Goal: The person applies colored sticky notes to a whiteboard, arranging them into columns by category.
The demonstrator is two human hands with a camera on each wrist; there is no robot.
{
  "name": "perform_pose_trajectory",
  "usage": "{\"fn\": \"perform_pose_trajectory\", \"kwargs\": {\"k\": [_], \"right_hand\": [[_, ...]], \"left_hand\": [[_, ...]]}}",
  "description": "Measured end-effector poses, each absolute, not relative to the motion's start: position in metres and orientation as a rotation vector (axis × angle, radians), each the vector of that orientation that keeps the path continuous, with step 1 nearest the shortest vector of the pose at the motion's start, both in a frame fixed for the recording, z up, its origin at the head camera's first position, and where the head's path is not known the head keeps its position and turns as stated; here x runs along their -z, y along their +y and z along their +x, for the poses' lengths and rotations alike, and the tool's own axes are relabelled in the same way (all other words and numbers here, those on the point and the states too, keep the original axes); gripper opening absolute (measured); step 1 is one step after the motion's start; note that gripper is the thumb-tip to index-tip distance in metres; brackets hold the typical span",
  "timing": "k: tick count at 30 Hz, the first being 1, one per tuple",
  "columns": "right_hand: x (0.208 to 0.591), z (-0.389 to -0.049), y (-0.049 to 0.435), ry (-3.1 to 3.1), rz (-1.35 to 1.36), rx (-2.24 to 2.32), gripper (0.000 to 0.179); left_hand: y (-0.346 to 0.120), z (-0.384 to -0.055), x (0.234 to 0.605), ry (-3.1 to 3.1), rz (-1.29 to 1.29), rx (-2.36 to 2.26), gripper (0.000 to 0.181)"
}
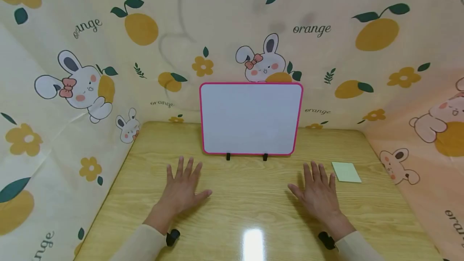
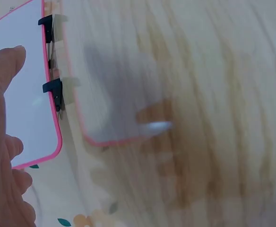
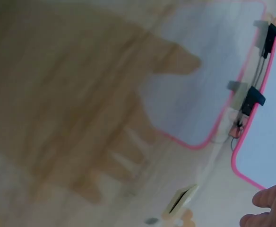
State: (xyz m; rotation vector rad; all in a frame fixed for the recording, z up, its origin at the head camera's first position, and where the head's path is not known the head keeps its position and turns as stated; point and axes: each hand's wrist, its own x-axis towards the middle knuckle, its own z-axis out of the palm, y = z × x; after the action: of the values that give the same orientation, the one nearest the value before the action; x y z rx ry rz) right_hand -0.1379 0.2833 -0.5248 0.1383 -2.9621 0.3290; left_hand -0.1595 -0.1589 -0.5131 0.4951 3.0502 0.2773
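The head camera faces the whiteboard (image 1: 251, 118) from above; both wrist cameras, lower and nearer to it, see it turned sideways, sharing its black feet (image 2: 55, 90).

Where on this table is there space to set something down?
Mostly between the left hand and right hand, in front of the whiteboard; also left of it, beyond the left hand. Tightest: between the right hand and green pad.

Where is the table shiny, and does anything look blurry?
Head view: white glare on the table near the bottom edge; left wrist view: the tabletop mirrors the whiteboard, and the wood grain looks soft; right wrist view: another whiteboard reflection, with dark finger-shaped patches and blurry wood.
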Motion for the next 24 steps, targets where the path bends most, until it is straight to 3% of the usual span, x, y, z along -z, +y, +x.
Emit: {"fn": "perform_pose_trajectory", "kwargs": {"k": [10,24], "right_hand": [[0.528,-0.134,0.292,-2.998,0.091,-0.267,0.089],[0.529,-0.122,0.287,-3.047,0.136,-0.190,0.063]], "left_hand": [[-0.141,-0.158,0.523,2.993,0.647,-0.386,0.094],[-0.123,-0.158,0.530,2.871,0.755,-0.445,0.090]]}}
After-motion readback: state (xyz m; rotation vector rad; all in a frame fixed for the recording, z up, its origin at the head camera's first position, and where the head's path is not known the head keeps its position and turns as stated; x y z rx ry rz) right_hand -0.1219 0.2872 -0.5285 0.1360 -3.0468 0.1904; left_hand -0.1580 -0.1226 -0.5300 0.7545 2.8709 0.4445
